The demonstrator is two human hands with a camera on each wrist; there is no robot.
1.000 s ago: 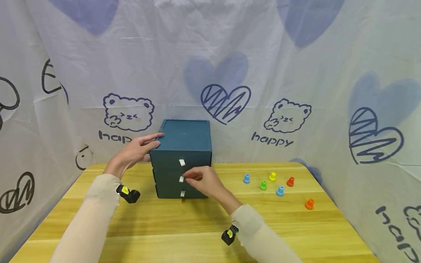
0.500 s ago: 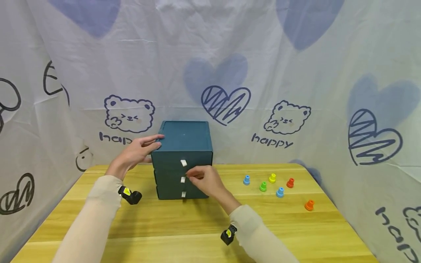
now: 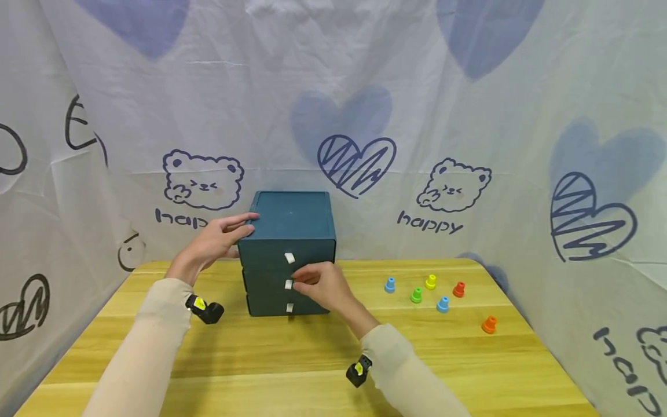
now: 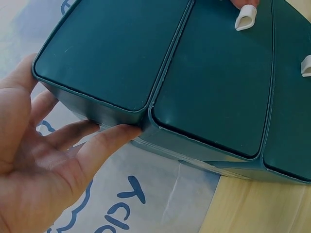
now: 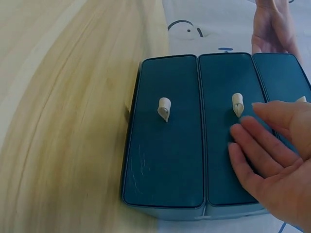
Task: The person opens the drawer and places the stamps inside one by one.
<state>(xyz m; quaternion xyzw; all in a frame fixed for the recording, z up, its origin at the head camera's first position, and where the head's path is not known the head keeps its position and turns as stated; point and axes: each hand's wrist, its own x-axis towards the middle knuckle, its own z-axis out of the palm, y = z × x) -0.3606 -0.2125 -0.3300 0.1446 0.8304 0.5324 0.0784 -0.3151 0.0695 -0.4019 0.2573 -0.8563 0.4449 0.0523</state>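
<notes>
A dark teal cabinet (image 3: 294, 215) with three stacked drawers stands on the wooden table, all its drawers pushed in. Each drawer front carries a small white loop tab. My left hand (image 3: 212, 240) rests on the cabinet's upper left edge, its extended fingers spread over the top and side; in the left wrist view the thumb (image 4: 109, 145) touches the side. My right hand (image 5: 272, 160) is at the middle drawer's tab (image 5: 237, 104). Its fingertips lie right beside that tab, with a gap between thumb and index finger and nothing held. The bottom tab (image 3: 289, 307) hangs just below.
Several small stepped plastic pegs are scattered right of the cabinet, including a green one (image 3: 416, 295), a yellow one (image 3: 430, 282), a red one (image 3: 458, 289) and an orange one (image 3: 489, 325). A patterned cloth (image 3: 365, 231) hangs behind the table (image 3: 260, 370).
</notes>
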